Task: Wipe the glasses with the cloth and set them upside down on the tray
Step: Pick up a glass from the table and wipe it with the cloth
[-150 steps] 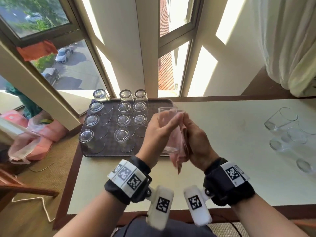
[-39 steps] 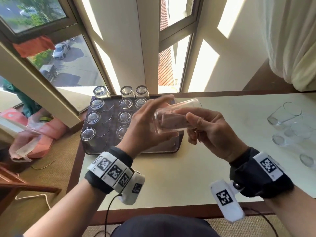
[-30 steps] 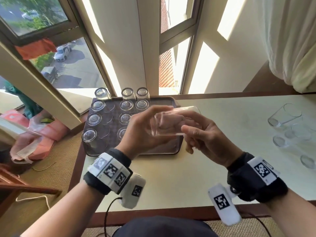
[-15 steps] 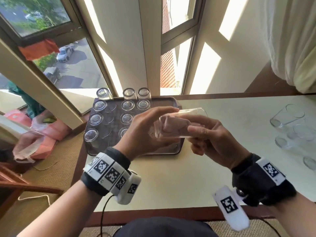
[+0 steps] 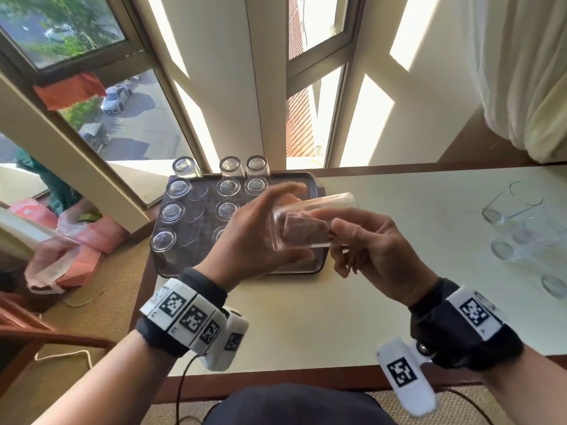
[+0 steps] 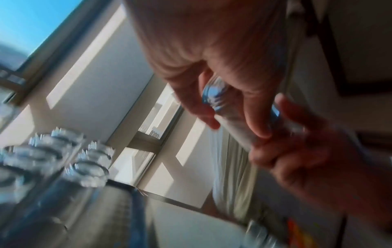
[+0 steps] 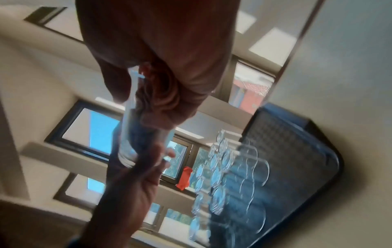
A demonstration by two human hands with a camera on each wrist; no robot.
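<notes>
The left hand [image 5: 248, 237] grips a clear tumbler [image 5: 310, 222] on its side above the tray's [image 5: 317, 191] right edge; the right hand [image 5: 374, 250] pinches pink cloth [image 5: 303, 230] stuffed inside it. Cream table [image 5: 383, 210] by sunlit windows [image 5: 122, 118], upturned glasses [image 5: 228, 187] filling the tray's left

table [image 5: 352, 317]: pale top | tray [image 5: 317, 191] far-left | loose glasses [image 5: 518, 228] right

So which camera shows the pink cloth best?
The head view: the cloth shows clearly, bunched inside the glass. The right wrist view shows it dark and blurred under the right hand. In the left wrist view I cannot make it out.
</notes>
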